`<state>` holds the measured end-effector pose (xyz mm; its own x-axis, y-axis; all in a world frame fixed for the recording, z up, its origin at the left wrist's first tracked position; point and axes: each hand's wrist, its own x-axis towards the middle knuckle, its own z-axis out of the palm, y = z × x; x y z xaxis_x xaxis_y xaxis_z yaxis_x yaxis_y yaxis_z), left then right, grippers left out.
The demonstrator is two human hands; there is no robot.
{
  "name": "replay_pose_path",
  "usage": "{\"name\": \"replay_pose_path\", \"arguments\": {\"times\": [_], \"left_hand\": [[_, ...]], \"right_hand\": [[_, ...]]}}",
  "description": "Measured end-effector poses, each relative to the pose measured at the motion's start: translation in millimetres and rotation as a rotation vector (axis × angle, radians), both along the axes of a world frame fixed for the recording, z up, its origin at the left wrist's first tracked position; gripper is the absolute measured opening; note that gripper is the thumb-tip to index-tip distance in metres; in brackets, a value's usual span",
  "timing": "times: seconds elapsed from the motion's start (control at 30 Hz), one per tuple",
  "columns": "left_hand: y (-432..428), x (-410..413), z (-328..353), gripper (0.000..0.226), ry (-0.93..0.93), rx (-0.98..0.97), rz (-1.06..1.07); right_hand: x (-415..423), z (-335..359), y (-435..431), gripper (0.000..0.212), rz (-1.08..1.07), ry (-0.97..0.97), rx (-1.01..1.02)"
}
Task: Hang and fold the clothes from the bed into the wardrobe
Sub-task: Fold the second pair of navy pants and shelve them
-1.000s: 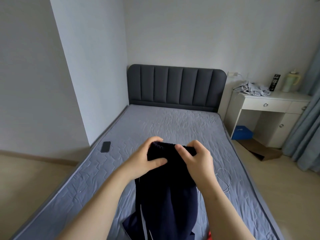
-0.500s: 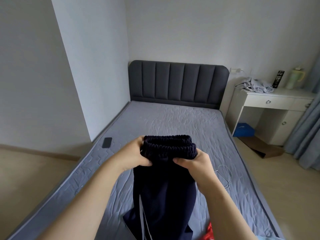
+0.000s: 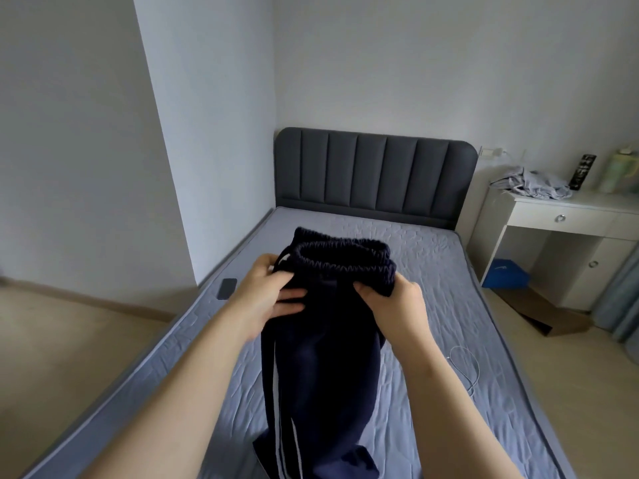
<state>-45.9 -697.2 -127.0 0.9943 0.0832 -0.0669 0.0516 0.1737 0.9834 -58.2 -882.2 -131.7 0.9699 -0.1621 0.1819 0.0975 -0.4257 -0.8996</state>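
The left hand (image 3: 266, 292) gripped the left end of the waistband (image 3: 345, 262), its fingers curled into the dark cloth and two of them laid across the front. The right hand (image 3: 397, 304) pinched the right end, fingers tucked under the gathered elastic. Between them the band stood open in a loop. The navy trousers (image 3: 325, 368) hung from it above the bed (image 3: 432, 267), legs together, white side stripes showing on the left. The hems were cut off by the frame near the bed's foot.

On the bed's left edge lay a phone (image 3: 227, 288). On its right half, past the right wrist, lay a thin white cable (image 3: 465, 364). The headboard (image 3: 373, 174) closed the bed's far end. Right of the bed stood a white desk (image 3: 560, 210) with a crumpled grey cloth (image 3: 532, 183) on top. A blue box (image 3: 505, 273) sat under it, and a flat piece of cardboard (image 3: 549, 318) lay on the floor beside it. No wardrobe showed.

This looked like the start of folding the trousers: sorting out the waist so its two sides matched. The next move would likely call for drawing the band flat and taut and lining up the legs. The trousers could then go down onto the bed to fold, or over a hanger. The soft knit would probably sag and twist if one hand let go.
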Motion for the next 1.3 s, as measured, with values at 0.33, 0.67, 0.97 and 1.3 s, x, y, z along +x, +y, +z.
{"name": "replay_pose_path", "arguments": {"times": [0.33,0.67,0.97,1.3], "left_hand": [[62,48,94,0.011,-0.361,0.132,0.061],[130,58,155,0.017,-0.644,0.239,0.051],[158,41,186,0.034,-0.684,0.138,-0.063],[152,76,141,0.027,-0.224,0.239,-0.155]], "right_hand": [[34,101,86,0.028,-0.229,-0.399,0.159],[23,149,156,0.034,-0.325,-0.600,0.236],[-1,183,167,0.042,-0.082,-0.525,0.582],[30,140,146,0.026,0.019,-0.043,0.496]]}}
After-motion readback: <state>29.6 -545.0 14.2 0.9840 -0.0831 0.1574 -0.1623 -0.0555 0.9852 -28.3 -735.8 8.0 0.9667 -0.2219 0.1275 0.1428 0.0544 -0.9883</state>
